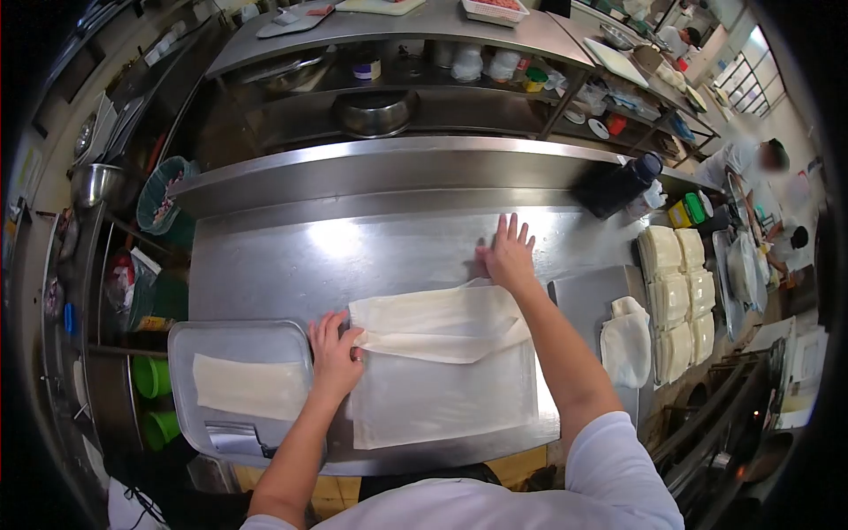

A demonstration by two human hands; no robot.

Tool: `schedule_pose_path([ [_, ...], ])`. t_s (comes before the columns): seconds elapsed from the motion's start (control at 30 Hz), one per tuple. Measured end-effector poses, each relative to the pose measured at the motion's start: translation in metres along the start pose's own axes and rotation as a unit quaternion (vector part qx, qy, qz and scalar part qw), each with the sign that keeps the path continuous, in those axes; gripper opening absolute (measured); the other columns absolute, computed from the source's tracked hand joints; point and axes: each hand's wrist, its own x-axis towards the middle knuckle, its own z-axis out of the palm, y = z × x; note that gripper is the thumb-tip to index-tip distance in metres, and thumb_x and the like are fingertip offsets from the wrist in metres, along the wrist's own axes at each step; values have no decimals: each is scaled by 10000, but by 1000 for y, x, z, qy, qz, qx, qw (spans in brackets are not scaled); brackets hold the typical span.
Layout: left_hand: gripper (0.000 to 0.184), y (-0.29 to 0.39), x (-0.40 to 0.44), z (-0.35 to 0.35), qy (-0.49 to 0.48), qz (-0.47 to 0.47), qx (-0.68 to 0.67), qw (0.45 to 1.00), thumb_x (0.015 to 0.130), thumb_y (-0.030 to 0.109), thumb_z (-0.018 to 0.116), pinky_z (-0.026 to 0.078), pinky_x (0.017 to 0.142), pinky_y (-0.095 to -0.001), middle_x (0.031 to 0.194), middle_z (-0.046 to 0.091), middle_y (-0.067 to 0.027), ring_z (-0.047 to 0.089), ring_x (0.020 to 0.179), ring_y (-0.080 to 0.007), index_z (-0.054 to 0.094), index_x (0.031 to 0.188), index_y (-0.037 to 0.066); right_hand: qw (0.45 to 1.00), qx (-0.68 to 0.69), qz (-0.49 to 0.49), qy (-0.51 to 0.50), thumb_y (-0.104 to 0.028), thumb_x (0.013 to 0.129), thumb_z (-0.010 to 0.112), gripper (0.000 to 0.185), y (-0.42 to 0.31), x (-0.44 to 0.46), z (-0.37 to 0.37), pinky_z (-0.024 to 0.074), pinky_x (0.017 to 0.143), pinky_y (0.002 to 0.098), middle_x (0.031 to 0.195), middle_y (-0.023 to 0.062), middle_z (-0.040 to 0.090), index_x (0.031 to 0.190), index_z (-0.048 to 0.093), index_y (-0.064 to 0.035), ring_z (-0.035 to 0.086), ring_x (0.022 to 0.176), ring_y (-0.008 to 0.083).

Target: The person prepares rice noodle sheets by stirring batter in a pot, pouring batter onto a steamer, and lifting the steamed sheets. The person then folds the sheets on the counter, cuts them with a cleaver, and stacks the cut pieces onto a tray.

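Observation:
A thin cream dough sheet (433,322) lies partly folded on a translucent, plastic-looking sheet (446,397) in the middle of the steel table. My left hand (334,353) is at its left edge, thumb and forefinger closed on the end of the raised fold. Beyond the sheet's far right corner, my right hand (510,256) is open with fingers spread, over or on the bare steel; contact is unclear. A shallow tray (179,353) to the left carries a flat cream rectangle (247,386) and a metal scraper-like piece (234,438).
To the right, a crumpled cream piece (625,344) lies near stacked wrapped cream packs (676,300). A dark bottle (623,185) stands at the back right. A raised steel ledge (406,168) bounds the table's far side. People (746,159) are visible at far right.

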Motion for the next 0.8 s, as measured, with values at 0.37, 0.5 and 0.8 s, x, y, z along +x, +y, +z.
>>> schedule_pose_path([
  [0.37, 399, -4, -5, 1, 4, 9, -14, 1000, 708, 23, 725, 241, 1161, -668, 1391, 508, -155, 409, 1379, -396, 686, 1098, 95, 990, 13, -121, -74, -701, 680, 802, 1326, -83, 0, 21, 166, 1193, 685, 1671, 284, 102, 1635, 127, -77, 123, 1532, 502],
  [0.5, 391, -3, -3, 0, -2, 5, -23, 1000, 717, 30, 725, 233, 1168, -668, 1389, 503, -154, 405, 1385, -387, 696, 1100, 99, 936, -68, -261, -227, -689, 752, 755, 1259, -139, -33, -29, 172, 1201, 668, 1672, 283, 107, 1628, 123, -41, 109, 1535, 500],
  [0.8, 426, -3, -3, 4, 8, 16, -27, 999, 678, 25, 744, 255, 1148, -654, 1388, 521, -148, 420, 1371, -405, 689, 1090, 119, 959, -29, -243, -140, -494, 866, 730, 987, -188, -25, -24, 238, 1181, 630, 1641, 279, 214, 1569, 270, 23, 223, 1505, 474],
])
